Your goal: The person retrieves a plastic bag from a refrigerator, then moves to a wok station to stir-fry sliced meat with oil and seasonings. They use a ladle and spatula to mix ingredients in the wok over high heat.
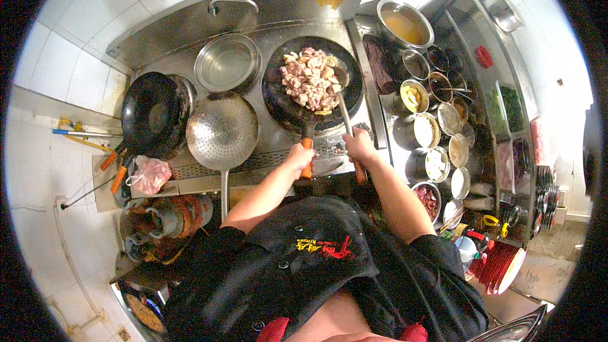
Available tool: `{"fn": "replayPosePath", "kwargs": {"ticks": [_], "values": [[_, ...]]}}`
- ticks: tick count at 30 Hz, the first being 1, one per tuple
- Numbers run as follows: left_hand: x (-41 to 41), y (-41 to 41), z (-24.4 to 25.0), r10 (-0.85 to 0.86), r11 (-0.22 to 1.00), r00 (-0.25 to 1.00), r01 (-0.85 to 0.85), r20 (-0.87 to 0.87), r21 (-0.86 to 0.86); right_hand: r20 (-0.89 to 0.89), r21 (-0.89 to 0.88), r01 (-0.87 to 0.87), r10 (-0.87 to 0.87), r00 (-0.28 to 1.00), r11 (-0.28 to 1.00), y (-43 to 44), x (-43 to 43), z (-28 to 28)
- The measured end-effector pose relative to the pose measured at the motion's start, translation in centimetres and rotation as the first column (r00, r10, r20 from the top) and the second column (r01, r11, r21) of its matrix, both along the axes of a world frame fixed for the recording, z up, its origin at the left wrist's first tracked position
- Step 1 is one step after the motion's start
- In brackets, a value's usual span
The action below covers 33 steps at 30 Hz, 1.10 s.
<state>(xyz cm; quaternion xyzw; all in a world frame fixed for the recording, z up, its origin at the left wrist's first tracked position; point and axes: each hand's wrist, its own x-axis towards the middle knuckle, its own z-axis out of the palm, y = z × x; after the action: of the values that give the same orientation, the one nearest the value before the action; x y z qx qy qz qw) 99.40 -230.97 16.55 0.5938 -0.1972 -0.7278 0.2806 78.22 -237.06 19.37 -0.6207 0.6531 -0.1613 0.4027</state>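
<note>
My left hand grips the wooden handle of a dark wok, which sits over the right burner of a steel range. Chopped pale-pink meat pieces are heaped in the wok, with some yellowish slices among them. My right hand is closed around the long handle of a metal cooking ladle; its bowl rests at the right side of the meat. To the left of the wok lies a large perforated strainer, its handle pointing towards me. Behind the strainer is a round metal pot of water.
Stacked black woks stand at the far left, near a plastic bag of pinkish contents. A pot of yellowish liquid and several ingredient bowls, one with yellow slices, crowd the right counter. Below the range front is a gas cylinder.
</note>
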Motion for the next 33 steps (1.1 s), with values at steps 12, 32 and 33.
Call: {"fn": "replayPosePath", "kwargs": {"ticks": [12,32,33], "values": [[0.6,0.0,-0.7,0.006,1.000,0.999,-0.006,0.036,-0.014,-0.426,-0.118,-0.160,0.095,0.900,0.980,-5.1,-2.0,6.3],[0.6,0.4,0.9,-0.018,1.000,0.997,0.018,-0.071,-0.001,-0.497,-0.249,-0.356,0.197,0.845,0.901,1.8,-8.2,5.5],[0.3,0.3,0.0,0.005,0.998,0.999,-0.002,0.045,-0.055,-0.354,-0.236,-0.307,0.213,0.911,0.922,2.6,-8.6,3.5]]}}
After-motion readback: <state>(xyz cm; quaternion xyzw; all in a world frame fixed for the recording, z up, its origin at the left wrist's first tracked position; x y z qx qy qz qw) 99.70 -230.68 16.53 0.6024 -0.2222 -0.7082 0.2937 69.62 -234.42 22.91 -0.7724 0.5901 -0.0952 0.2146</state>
